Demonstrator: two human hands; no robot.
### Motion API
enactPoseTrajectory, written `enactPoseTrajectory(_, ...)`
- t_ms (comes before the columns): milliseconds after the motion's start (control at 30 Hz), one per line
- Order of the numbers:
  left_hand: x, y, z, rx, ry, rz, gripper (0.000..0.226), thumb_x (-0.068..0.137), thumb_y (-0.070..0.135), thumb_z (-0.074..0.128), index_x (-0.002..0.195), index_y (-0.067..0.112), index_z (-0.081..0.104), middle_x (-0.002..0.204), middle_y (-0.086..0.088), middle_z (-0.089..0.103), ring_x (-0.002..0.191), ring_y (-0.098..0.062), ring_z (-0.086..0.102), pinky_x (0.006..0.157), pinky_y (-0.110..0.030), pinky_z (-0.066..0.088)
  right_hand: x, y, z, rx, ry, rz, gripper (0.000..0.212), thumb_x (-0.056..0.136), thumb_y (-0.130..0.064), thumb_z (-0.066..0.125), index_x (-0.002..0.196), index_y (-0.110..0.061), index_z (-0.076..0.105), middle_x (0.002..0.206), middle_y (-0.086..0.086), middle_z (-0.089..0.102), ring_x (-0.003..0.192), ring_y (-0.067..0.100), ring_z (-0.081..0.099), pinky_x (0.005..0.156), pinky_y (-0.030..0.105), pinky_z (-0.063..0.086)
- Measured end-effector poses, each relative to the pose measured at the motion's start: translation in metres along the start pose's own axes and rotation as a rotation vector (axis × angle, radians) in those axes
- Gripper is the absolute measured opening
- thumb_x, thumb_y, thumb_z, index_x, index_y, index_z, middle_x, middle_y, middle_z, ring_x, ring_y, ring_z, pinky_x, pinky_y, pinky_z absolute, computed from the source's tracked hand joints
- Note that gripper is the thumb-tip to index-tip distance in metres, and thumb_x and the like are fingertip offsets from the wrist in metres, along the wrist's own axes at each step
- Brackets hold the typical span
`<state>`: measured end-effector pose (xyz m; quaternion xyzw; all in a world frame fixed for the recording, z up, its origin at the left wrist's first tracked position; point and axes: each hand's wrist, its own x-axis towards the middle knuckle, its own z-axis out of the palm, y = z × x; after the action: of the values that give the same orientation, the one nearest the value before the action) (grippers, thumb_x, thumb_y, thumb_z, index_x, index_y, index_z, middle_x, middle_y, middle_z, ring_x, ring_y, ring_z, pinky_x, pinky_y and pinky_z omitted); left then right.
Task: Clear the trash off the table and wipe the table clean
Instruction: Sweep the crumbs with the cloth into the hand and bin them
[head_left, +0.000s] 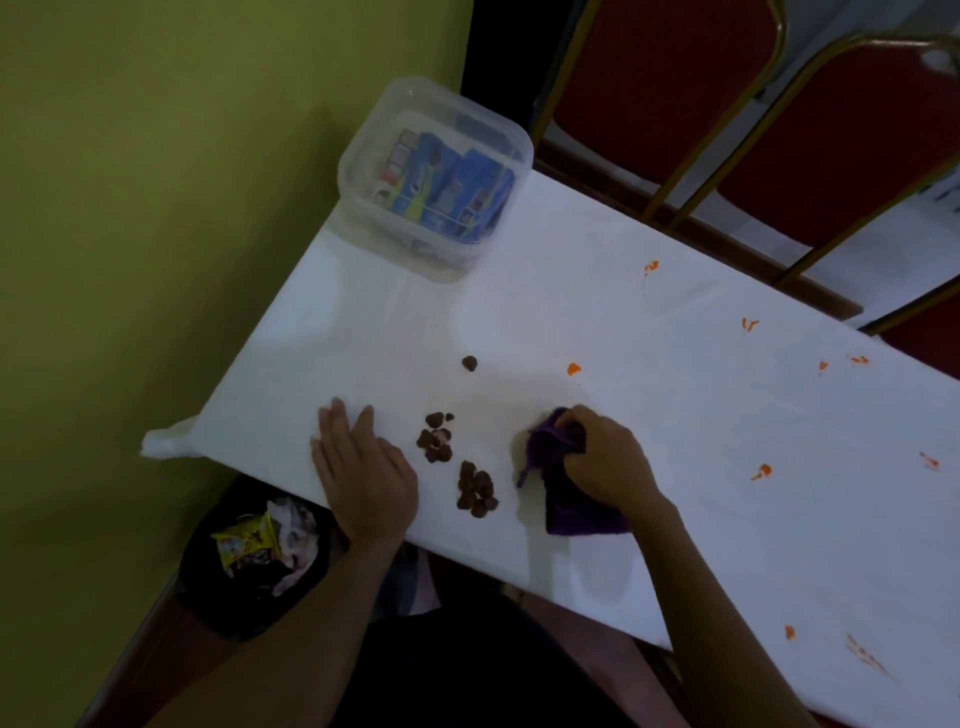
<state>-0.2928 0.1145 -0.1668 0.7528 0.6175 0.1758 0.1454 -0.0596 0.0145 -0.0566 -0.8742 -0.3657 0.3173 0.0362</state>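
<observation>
Right hand (605, 457) fingers clench the purple cloth (566, 499); left hand (363, 467) lies flat, empty. Wiping underway; next, sweep the brown crumbs (475, 488) between them binward.

A matte olive-green wall (156, 208) rises left of the long white-covered table (675, 467). Beyond the table's far edge stand two red-upholstered chairs with brass-coloured metal frames (675, 93). Light is dim.

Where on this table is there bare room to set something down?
Bare patches: between the clear container and the lone brown piece, and the corner beyond the left hand. Crowded: brown pieces between the hands, by the purple cloth; orange smears rightward.
</observation>
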Motion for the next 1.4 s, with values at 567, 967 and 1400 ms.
enactPoseTrajectory(567, 0.001, 0.003, 0.005, -0.056, 0.066, -0.051, 0.045, 0.104, 0.019, 0.026, 0.138, 0.006, 0.052, 0.158, -0.017, 0.035, 0.151, -0.03, 0.025, 0.121, -0.053, 0.022, -0.003, -0.098, 0.084, 0.449, 0.133, 0.085, 0.048, 0.081, -0.012, 0.069, 0.121, -0.02, 0.044, 0.122, 0.007, 0.045, 0.095, 0.02, 0.05, 0.075, 0.03, 0.048)
enactPoseTrajectory(967, 0.002, 0.001, -0.001, 0.016, -0.025, -0.035, 0.045, 0.099, 0.017, 0.036, 0.142, 0.009, 0.046, 0.161, -0.016, 0.028, 0.153, -0.03, 0.017, 0.123, -0.05, 0.016, 0.081, -0.079, 0.007, 0.205, 0.291, 0.093, 0.047, 0.078, -0.003, 0.059, 0.118, -0.026, 0.063, 0.115, 0.006, 0.061, 0.103, 0.028, 0.061, 0.074, 0.034, 0.049)
enactPoseTrajectory(1400, 0.003, 0.0, -0.002, 0.037, -0.047, -0.03, 0.045, 0.098, 0.022, 0.038, 0.14, 0.009, 0.049, 0.16, -0.016, 0.029, 0.153, -0.031, 0.019, 0.123, -0.051, 0.017, 0.072, -0.15, 0.032, 0.032, 0.033, -0.336, 0.044, 0.079, -0.001, 0.059, 0.115, -0.027, 0.066, 0.113, 0.004, 0.062, 0.104, 0.025, 0.058, 0.077, 0.039, 0.054)
